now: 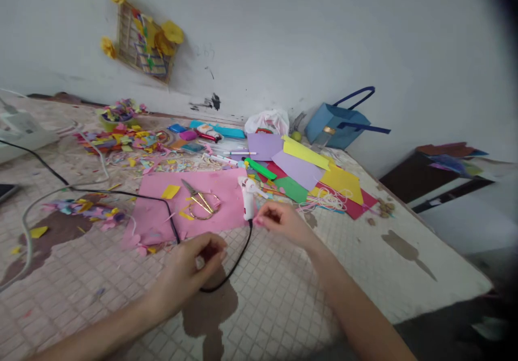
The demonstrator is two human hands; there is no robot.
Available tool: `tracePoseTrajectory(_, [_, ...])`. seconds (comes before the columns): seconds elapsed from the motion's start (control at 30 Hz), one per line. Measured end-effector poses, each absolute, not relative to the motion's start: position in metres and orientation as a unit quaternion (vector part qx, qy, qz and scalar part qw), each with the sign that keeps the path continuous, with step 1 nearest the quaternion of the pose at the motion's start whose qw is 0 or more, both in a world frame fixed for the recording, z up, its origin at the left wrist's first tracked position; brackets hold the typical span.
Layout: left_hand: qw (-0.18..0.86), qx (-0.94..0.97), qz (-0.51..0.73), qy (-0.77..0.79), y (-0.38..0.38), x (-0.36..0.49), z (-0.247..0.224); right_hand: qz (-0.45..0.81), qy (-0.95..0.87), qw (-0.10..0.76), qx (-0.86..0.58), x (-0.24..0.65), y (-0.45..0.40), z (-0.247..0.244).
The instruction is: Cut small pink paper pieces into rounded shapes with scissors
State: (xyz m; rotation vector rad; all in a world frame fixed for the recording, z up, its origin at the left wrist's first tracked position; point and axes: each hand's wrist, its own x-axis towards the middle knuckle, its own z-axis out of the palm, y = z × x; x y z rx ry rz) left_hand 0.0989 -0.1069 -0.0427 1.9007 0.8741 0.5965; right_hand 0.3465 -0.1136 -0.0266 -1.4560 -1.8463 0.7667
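Observation:
My right hand (pixel 283 222) is closed in a pinch, with a small pink scrap of paper (pixel 258 220) at its fingertips. Just left of it lies a white hot glue gun (pixel 247 202), whose black cord (pixel 243 253) loops down over the table. Lower and to the left, my left hand (pixel 196 266) hovers above the tiles near the cord. Its fingers are curled toward the thumb; whether anything is between them is hidden. Gold-handled scissors (pixel 202 202) rest on a pink sheet of paper (pixel 149 193) beyond the left hand.
Colored paper sheets (pixel 299 171) and tangled white string (pixel 327 199) spread at the right. Paper scraps (pixel 133 140) cover the back left, near a filled pot (pixel 115 123). A blue bag (pixel 335 126) stands by the wall. A white power strip (pixel 24 129) sits far left.

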Motion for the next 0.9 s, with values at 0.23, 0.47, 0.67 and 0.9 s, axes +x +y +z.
tracePoseTrajectory(0.23, [0.693,0.586,0.239,0.346,-0.089,0.106,-0.039,0.324,-0.712,0.356,-0.511,0.273,-0.134,-0.031])
tracePoseTrajectory(0.47, [0.743,0.526,0.252,0.329,-0.085,0.098,-0.04,0.391,-0.638,0.413,-0.519,0.271,-0.129,-0.039])
tracePoseTrajectory(0.67, [0.744,0.523,0.249,0.332,-0.087,0.093,-0.039,0.482,-0.582,0.411,-0.51,0.272,-0.124,-0.047])
tracePoseTrajectory(0.9, [0.725,0.54,0.246,0.35,-0.087,0.092,-0.039,0.499,-0.574,0.416,-0.499,0.273,-0.125,-0.051])
